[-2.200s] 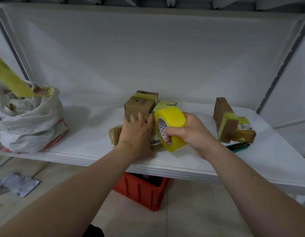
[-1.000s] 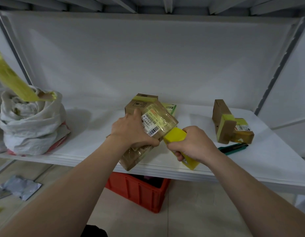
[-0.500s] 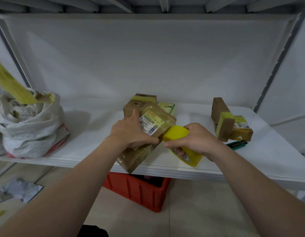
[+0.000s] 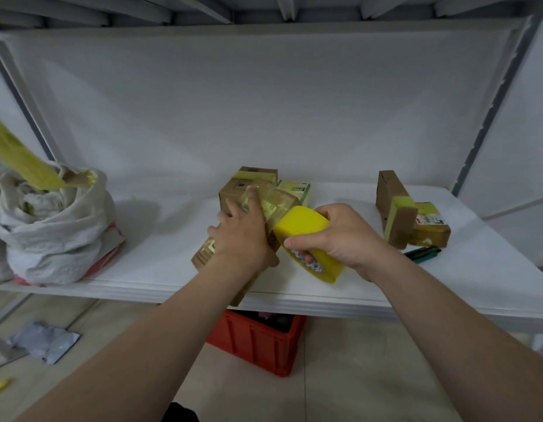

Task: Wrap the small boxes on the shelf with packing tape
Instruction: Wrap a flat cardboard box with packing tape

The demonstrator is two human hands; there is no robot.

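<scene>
Two hands are at work at the front of the shelf (image 4: 446,284). The left hand (image 4: 239,236) grips a small box (image 4: 279,199) with its fingers curled over the upper face. The right hand (image 4: 343,236) holds the yellow tape roll (image 4: 303,223), fingers hooked into the core and thumb laid across the outer wrap. The box is tilted and touches the roll's left side, with a glossy band of tape over its labelled face. I judge it light and fairly stiff, though thin cardboard would dent at the corners if squeezed. The taped faces look slick, so I would hold it by the bare cardboard edges at the end away from the roll, leaving the tape path free. The roll is rigid and best carried by its core so it can turn. Just behind the roll stand a brown box (image 4: 233,187) and a green-labelled packet (image 4: 297,188). Right of the roll, well apart, two taped boxes (image 4: 398,214) lean together, with a green-and-black tool (image 4: 422,254) beside them, perhaps a cutter. Far left of the roll slumps a white sack (image 4: 51,233). The shelf is smooth white board with a white panel behind. Below the roll, a red crate (image 4: 255,345) sits on the tiled floor.
</scene>
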